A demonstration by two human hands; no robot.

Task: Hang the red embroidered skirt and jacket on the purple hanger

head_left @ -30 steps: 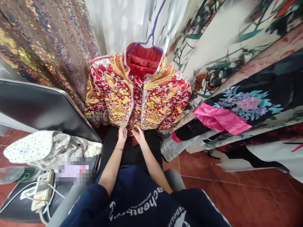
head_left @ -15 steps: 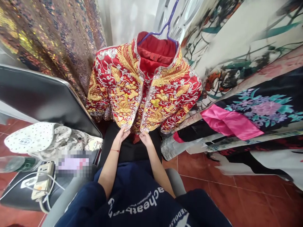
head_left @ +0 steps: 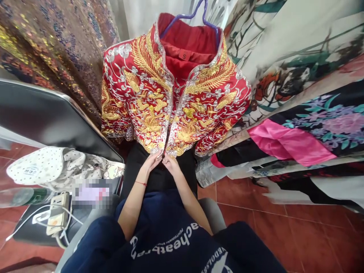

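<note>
A red jacket (head_left: 148, 102) with gold and silver embroidery hangs in front of me on a purple hanger (head_left: 196, 15). Inside its collar shows a red label (head_left: 184, 55) marked S. My left hand (head_left: 152, 161) is closed on the bottom corner of the left front panel. On the facing panel's bottom corner, my right hand (head_left: 171, 163) is closed too. Both hands are close together over my black-covered lap, and the two front edges almost meet at the hem. The jacket leans toward me, its lower edge above my knees.
At left stands a black chair (head_left: 51, 113). Its seat bears a dotted white cloth (head_left: 36, 167), a plastic bottle (head_left: 22, 197), a power strip (head_left: 58, 212) and white cable. A sequined fabric (head_left: 71, 49) hangs behind. Garments with a pink satin band (head_left: 290, 142) hang close at right.
My hands first spread slightly apart with the hem corners, then came together, closing the gap between the front panels. The jacket now appears larger and higher in view.
</note>
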